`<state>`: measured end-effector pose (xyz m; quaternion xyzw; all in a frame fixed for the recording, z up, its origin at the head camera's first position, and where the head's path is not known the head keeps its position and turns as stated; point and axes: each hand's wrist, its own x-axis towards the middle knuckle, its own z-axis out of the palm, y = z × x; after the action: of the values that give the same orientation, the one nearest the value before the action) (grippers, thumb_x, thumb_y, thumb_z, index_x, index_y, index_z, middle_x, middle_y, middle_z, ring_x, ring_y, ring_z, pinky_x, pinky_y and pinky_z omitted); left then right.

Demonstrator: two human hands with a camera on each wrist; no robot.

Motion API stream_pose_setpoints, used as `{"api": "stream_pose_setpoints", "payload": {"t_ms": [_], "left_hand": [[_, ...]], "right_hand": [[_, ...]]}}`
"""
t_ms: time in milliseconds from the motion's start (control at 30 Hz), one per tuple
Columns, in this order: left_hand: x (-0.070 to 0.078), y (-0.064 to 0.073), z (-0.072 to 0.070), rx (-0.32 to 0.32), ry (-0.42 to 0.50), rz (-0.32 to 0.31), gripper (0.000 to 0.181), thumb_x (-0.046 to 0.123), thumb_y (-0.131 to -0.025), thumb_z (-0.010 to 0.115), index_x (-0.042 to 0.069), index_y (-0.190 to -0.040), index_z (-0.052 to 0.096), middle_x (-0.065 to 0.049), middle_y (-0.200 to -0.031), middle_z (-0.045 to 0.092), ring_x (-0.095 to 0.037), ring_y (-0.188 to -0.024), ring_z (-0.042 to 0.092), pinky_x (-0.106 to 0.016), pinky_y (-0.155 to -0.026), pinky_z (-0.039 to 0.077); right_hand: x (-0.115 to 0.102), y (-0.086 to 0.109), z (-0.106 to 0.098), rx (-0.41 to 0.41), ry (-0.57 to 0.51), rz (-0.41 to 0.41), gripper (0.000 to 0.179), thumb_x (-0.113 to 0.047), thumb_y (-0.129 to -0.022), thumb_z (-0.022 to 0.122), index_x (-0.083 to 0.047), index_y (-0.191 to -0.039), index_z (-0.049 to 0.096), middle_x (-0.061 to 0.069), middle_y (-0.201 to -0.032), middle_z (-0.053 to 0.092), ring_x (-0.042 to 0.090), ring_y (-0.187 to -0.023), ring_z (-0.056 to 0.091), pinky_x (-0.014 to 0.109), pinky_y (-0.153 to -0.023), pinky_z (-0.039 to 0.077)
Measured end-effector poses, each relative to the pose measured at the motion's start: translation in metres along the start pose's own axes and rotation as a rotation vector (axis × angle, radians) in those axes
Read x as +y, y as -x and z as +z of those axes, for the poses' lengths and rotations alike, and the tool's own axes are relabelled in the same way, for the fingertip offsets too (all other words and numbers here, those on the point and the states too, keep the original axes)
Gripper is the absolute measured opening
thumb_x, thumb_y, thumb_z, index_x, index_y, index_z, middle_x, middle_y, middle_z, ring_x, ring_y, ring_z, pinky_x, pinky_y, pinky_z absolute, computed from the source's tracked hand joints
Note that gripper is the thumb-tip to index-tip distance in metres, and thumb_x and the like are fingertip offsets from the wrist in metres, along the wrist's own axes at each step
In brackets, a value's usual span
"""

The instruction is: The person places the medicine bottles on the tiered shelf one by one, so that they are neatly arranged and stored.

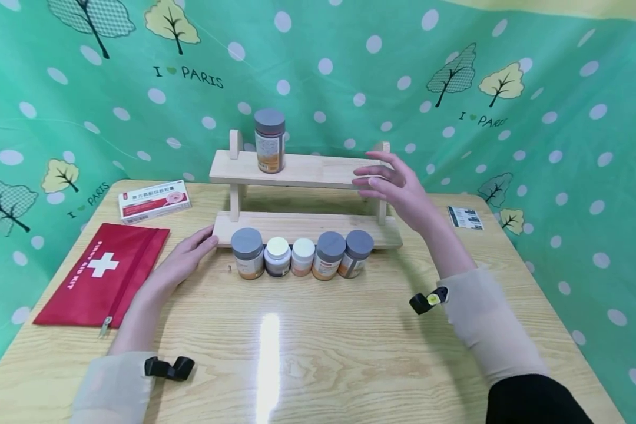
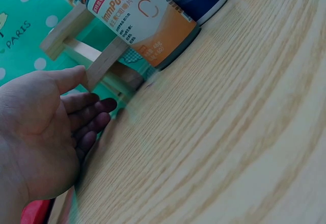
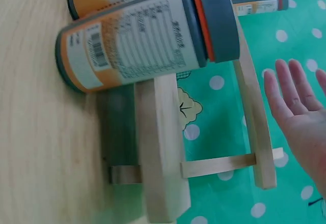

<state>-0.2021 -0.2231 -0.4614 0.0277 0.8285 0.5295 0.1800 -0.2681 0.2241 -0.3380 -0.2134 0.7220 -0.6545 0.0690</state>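
A two-tier wooden shelf (image 1: 323, 167) stands at the back of the table. On its upper tier, toward the left, is a grey-lidded supplement bottle (image 1: 270, 144). My left hand (image 1: 182, 259) touches the left end of the lower tier; in the left wrist view the thumb meets the wood and the other fingers lie loosely bent. At the upper tier's right end my right hand (image 1: 397, 187) hovers, fingers spread, holding nothing. Several bottles line up before the lower tier: a grey-lidded one (image 1: 247, 254) at left, white-lidded ones (image 1: 278, 257) mid-row, grey-lidded ones (image 1: 328, 257) at right.
To the left lie a red first aid pouch (image 1: 103, 277) and a white and red medicine box (image 1: 154, 202). A small printed card (image 1: 464, 218) lies at the back right. Behind the table (image 1: 318, 365) hangs a green dotted curtain (image 1: 339, 70).
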Motion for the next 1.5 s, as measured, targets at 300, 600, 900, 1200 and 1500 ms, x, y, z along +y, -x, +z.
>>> {"api": "stream_pose_setpoints", "payload": {"t_ms": [300,600,900,1200,1500], "left_hand": [[0.000,0.002,-0.001,0.013,0.002,0.002,0.079,0.057,-0.106,0.043,0.017,-0.167,0.012,-0.016,-0.174,0.010,-0.042,-0.161,0.004,-0.067,-0.128,0.010],[-0.001,-0.001,0.002,0.005,-0.001,0.005,0.078,0.055,-0.107,0.043,0.016,-0.167,0.013,-0.017,-0.174,0.011,-0.043,-0.161,0.005,-0.067,-0.128,0.011],[0.001,0.001,0.001,0.007,0.012,0.002,0.079,0.056,-0.107,0.043,0.016,-0.167,0.012,-0.017,-0.174,0.010,-0.043,-0.161,0.005,-0.068,-0.127,0.012],[-0.001,0.001,0.001,0.008,0.008,0.006,0.076,0.053,-0.108,0.042,0.016,-0.167,0.011,-0.018,-0.174,0.010,-0.044,-0.161,0.004,-0.068,-0.127,0.011],[-0.001,0.001,0.002,0.008,0.009,0.007,0.076,0.052,-0.108,0.042,0.015,-0.167,0.011,-0.019,-0.174,0.010,-0.044,-0.161,0.004,-0.068,-0.127,0.011]], "right_hand": [[0.023,0.029,0.004,-0.047,0.109,0.000,0.061,-0.008,-0.100,0.060,-0.016,-0.156,0.039,0.023,-0.143,0.059,0.026,-0.127,0.065,0.036,-0.102,0.059],[0.045,0.055,0.004,-0.113,0.134,0.026,0.067,-0.009,-0.099,0.060,-0.021,-0.160,0.034,0.021,-0.148,0.056,0.035,-0.135,0.058,0.041,-0.108,0.055],[0.056,0.063,0.003,-0.222,0.188,0.063,0.080,-0.005,-0.092,0.072,-0.018,-0.160,0.033,0.017,-0.151,0.055,0.022,-0.136,0.056,0.029,-0.108,0.052],[0.060,0.064,0.003,-0.279,0.232,0.092,0.087,-0.003,-0.083,0.084,-0.019,-0.156,0.040,0.015,-0.145,0.059,0.016,-0.127,0.064,0.027,-0.108,0.052],[0.063,0.064,0.004,-0.289,0.336,0.132,0.085,-0.013,-0.080,0.089,-0.019,-0.153,0.046,0.008,-0.143,0.059,0.019,-0.129,0.059,0.031,-0.109,0.051]]}}
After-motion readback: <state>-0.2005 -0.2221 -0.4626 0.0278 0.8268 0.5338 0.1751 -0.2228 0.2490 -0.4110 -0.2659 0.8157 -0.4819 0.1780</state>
